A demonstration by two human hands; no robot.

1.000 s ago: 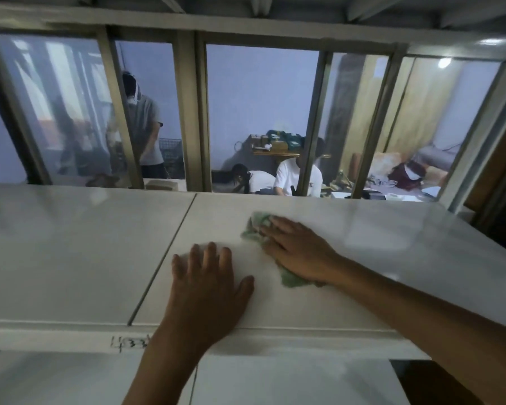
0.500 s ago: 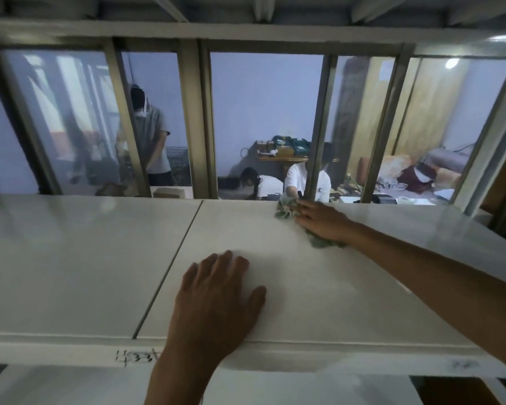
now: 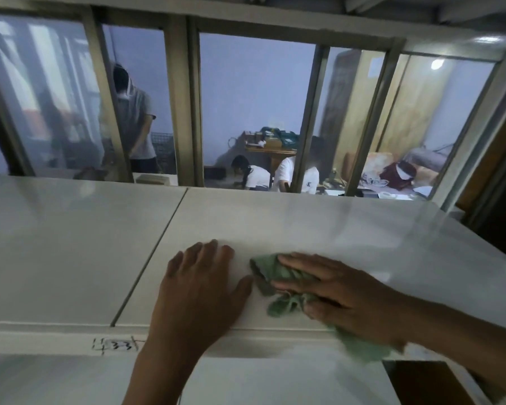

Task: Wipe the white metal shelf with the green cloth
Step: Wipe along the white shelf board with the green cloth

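The green cloth (image 3: 278,276) is bunched up on the white metal shelf (image 3: 304,223) near its front edge, pinned flat under the right hand (image 3: 342,290), fingers stretched out straight over it, pressing rather than gripping. One tail of cloth hangs off the front lip below the wrist. Just beside it, thumb almost touching the cloth, the left hand (image 3: 200,287) rests palm-down, holding nothing. Farther left of that there's a panel seam (image 3: 146,261) and a scribbled number (image 3: 114,345) on the lip.
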